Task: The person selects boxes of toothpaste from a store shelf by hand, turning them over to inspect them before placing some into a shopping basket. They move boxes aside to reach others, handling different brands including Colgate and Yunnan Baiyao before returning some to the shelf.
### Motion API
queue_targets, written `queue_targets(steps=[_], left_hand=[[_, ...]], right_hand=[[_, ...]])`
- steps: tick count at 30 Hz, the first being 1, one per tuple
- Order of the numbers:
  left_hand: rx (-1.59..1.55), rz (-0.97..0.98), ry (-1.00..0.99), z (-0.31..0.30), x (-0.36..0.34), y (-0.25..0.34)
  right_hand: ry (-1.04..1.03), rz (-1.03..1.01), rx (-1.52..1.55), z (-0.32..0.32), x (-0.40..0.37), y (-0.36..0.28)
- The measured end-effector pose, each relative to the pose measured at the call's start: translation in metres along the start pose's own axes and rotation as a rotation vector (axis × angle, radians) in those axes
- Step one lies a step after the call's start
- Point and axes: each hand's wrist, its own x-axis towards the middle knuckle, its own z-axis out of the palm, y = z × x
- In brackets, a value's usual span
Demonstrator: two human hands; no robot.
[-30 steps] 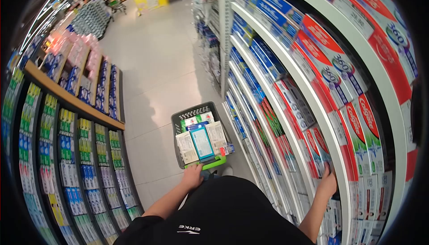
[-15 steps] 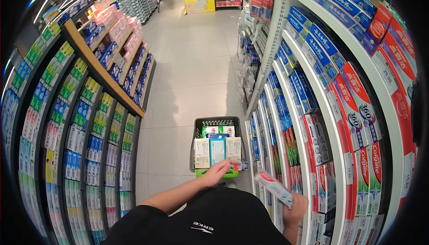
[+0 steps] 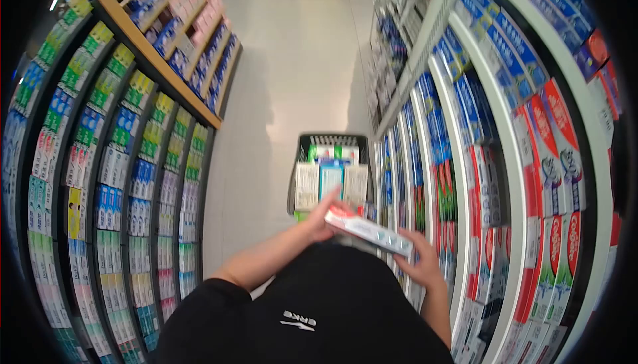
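Observation:
A red and white toothpaste box (image 3: 369,231) lies slanted in front of my body, its red end up and to the left. My left hand (image 3: 321,219) grips that red end, with fingers partly blurred. At the lower right end, my right hand (image 3: 421,259) is closed round the box's pale end. Just beyond the hands stands a dark green shopping basket (image 3: 299,148). In it are a blue-green box (image 3: 331,179), two cream boxes, one on the left (image 3: 307,184) and one on the right (image 3: 356,183), and white-green packs (image 3: 334,153) at the far end.
Toothpaste shelves (image 3: 512,128) rise close on my right, stacked with boxes. Toothbrush racks (image 3: 119,184) line the left side. Ahead, a wood-edged shelf (image 3: 159,65) holds blue and pink packs beside the tiled floor (image 3: 312,52) of the aisle.
My right hand has brought the toothpaste box left and up from beside the right shelf. My left hand has left the basket handle area and taken hold of the box's red end. The view has tilted down.

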Motion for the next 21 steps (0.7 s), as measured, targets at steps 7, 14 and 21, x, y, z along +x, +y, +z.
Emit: queue_targets(steps=[7, 14, 21], left_hand=[[0.613, 0.29, 0.662, -0.109, 0.016, -0.021], [2.298, 0.364, 0.399, -0.11, -0.015, -0.06], [2.256, 0.19, 0.301, -0.119, -0.015, -0.051]], right_hand=[[0.151, 0.154, 0.372, 0.033, 0.042, 0.058], [0.061, 0.459, -0.07, 0.103, 0.096, 0.108], [0.003, 0.372, -0.167, 0.186, 0.119, 0.157]])
